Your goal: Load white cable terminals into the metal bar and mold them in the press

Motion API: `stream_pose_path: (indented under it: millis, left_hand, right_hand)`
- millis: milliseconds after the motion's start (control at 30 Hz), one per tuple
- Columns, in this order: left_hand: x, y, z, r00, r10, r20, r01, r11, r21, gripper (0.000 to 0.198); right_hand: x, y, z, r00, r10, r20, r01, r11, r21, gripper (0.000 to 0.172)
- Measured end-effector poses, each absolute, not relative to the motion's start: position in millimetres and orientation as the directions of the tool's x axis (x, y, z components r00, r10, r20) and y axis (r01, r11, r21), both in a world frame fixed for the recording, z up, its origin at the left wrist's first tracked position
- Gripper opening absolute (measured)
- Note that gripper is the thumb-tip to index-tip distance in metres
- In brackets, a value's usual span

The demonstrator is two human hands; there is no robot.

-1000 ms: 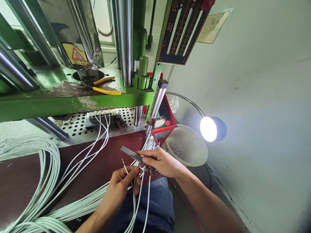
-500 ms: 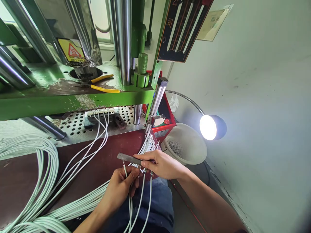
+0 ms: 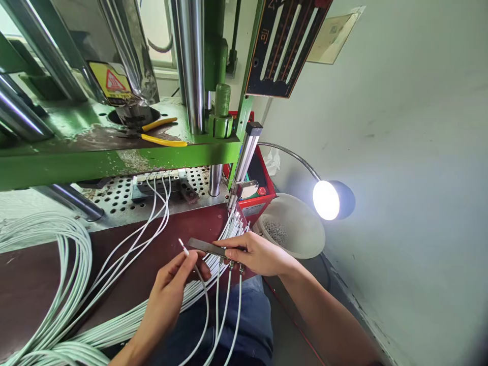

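**One cable lifted, a metal strip held beside it**

We see a single white cable [image 3: 202,284] pinched between the thumb and fingers of the left hand [image 3: 170,284], its small metal tip [image 3: 182,246] poking up and to the left of that grip. Just to the right, the right hand [image 3: 256,252] is clenched on a flat grey metal strip [image 3: 205,246], which runs leftward from its fingers until its end is near the cable tip. Below the right grip, several more white cables [image 3: 229,300] hang down over our lap. Left of both hands, a large bundle of pale cables [image 3: 57,284] loops across the dark brown desk [image 3: 26,274]. Above and beyond the hands stands a green press [image 3: 114,157], with yellow-handled pliers [image 3: 160,134] on its ledge. To the right of the right hand we find a white bowl [image 3: 301,234] and a lit gooseneck lamp [image 3: 328,200].
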State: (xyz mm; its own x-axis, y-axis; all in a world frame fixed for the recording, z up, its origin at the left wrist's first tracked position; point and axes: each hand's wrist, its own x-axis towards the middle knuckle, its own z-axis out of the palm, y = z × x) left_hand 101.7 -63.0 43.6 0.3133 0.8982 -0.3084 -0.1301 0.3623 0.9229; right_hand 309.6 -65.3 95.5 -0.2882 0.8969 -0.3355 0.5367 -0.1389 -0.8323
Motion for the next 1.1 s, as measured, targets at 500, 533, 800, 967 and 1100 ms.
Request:
stream_pose_path:
  millis: [500, 533, 800, 967, 1100]
  left_hand:
    - [113.6, -73.9, 50.6, 0.327, 0.894, -0.307, -0.054, 0.342, 0.938, 0.033]
    - [114.2, -73.6, 50.6, 0.313, 0.898, -0.310, -0.039, 0.339, 0.940, 0.032]
    - [117.6, -70.6, 48.5, 0.290, 0.902, -0.322, 0.048, 0.322, 0.946, 0.028]
    - [116.8, -69.6, 51.4, 0.370, 0.870, -0.326, 0.030, 0.339, 0.940, 0.037]
    - [117.7, -70.0, 51.9, 0.332, 0.887, -0.320, 0.009, 0.337, 0.942, 0.033]
  right_hand:
    - [315.1, -63.8, 93.4, -0.273, 0.924, -0.267, 0.492, -0.105, -0.864, 0.043]
    - [314.9, -63.9, 93.8, -0.273, 0.924, -0.267, 0.489, -0.106, -0.866, 0.043]
    - [311.2, -66.9, 93.1, -0.294, 0.912, -0.286, 0.486, -0.115, -0.866, 0.042]
    - [309.9, -66.1, 93.8, -0.284, 0.914, -0.291, 0.509, -0.113, -0.853, 0.042]
    - [309.0, -65.0, 90.6, -0.279, 0.912, -0.299, 0.501, -0.127, -0.856, 0.042]
